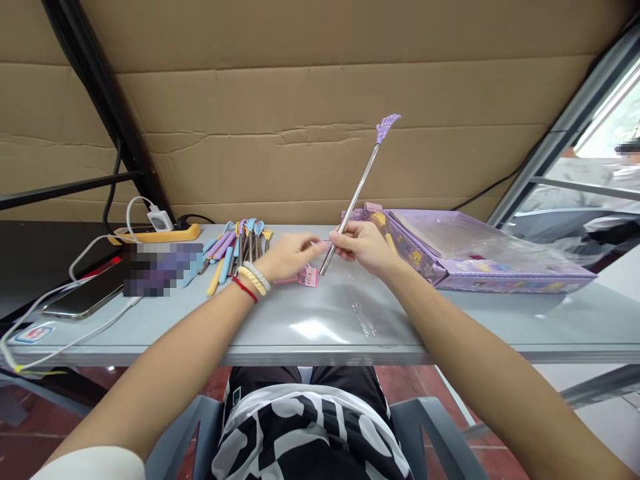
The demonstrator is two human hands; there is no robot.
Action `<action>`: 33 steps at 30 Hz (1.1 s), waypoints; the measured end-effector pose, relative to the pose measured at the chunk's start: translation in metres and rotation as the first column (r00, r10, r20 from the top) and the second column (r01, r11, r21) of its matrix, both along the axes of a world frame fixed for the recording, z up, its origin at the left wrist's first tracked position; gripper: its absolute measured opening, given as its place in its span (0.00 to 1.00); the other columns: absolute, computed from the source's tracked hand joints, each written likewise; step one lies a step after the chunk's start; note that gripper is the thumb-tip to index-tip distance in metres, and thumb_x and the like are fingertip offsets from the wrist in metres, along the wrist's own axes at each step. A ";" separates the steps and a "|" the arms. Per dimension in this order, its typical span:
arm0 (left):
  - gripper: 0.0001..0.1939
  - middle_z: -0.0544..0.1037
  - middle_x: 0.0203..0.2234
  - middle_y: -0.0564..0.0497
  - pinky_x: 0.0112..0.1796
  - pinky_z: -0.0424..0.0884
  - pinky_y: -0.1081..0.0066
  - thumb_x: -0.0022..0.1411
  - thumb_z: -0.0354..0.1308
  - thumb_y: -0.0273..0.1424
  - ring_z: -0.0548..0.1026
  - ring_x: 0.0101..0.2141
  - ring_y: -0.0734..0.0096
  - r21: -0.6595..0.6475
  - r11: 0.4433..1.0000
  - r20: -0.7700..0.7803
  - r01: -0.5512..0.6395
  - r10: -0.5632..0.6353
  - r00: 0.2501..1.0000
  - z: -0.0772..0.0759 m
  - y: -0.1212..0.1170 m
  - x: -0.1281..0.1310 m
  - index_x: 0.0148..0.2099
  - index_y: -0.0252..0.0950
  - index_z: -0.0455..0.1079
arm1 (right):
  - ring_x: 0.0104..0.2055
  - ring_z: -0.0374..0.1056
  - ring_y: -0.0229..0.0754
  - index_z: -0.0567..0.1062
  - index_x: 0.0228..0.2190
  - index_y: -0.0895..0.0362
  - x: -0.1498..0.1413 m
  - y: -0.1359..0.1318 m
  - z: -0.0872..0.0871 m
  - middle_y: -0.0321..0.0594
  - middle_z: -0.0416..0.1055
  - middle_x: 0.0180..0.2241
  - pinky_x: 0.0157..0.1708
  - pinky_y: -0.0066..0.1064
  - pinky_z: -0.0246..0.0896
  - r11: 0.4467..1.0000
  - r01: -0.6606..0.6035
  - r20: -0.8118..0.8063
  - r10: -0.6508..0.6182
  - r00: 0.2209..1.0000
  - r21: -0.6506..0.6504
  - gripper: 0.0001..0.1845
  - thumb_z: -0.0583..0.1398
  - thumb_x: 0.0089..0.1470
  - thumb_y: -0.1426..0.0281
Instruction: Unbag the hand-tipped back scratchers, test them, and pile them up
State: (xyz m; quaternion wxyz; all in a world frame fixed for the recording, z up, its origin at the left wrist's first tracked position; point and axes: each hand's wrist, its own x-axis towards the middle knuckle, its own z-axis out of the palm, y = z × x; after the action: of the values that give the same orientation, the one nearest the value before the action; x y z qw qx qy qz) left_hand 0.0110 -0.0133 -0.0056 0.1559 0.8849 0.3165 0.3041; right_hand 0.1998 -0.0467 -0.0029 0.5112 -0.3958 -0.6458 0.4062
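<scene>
My right hand [363, 245] grips a back scratcher [357, 190] by the lower part of its silver rod. The rod leans up to the right, with a purple claw-shaped head at its top. My left hand [291, 255] is closed, its thumb and fingers reaching the rod beside the right fingertips; what they pinch is hidden. Under the left hand lies a pink card tag [309, 275] on the table. Left of that hand is a pile of back scratchers [240, 247] with blue, purple and yellow heads and handles.
A purple display box [500, 280] with a clear plastic cover lies at the right on the grey table [300, 327]. A clear plastic wrapper [364, 320] is near the front edge. At the left are a phone [87, 300], white cables and a yellow power strip [185, 233]. Cardboard stands behind.
</scene>
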 end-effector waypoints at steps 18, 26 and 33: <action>0.17 0.71 0.21 0.51 0.30 0.61 0.67 0.66 0.38 0.38 0.69 0.25 0.66 0.139 0.983 -0.280 -0.116 0.151 0.948 -0.006 0.016 -0.014 0.33 0.38 0.65 | 0.16 0.59 0.29 0.62 0.28 0.54 0.097 0.023 0.033 0.28 0.59 0.20 0.17 0.21 0.59 0.755 0.649 -0.769 -0.472 0.432 -0.099 0.17 0.44 0.63 0.60; 0.16 0.72 0.21 0.50 0.28 0.59 0.68 0.64 0.40 0.34 0.69 0.26 0.65 0.196 0.956 -0.250 -0.218 0.264 0.932 -0.003 0.016 -0.021 0.31 0.37 0.66 | 0.17 0.65 0.33 0.71 0.33 0.58 0.044 0.030 0.003 0.37 0.70 0.29 0.10 0.25 0.54 0.894 0.440 -0.329 -0.393 0.858 0.080 0.17 0.59 0.50 0.56; 0.18 0.75 0.23 0.49 0.31 0.62 0.67 0.66 0.40 0.35 0.72 0.28 0.64 0.209 0.962 -0.274 -0.175 0.229 0.934 -0.001 0.009 -0.017 0.37 0.36 0.70 | 0.20 0.65 0.33 0.69 0.41 0.56 0.022 0.027 -0.017 0.37 0.68 0.33 0.14 0.26 0.55 0.970 0.210 0.018 -0.214 0.977 0.119 0.24 0.59 0.49 0.51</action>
State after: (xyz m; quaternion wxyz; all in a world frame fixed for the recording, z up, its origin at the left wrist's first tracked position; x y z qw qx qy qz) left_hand -0.0057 -0.0041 -0.0065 -0.0065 0.8935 0.3967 0.2105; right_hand 0.2219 -0.0193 -0.0202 0.5640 -0.4382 -0.6301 0.3047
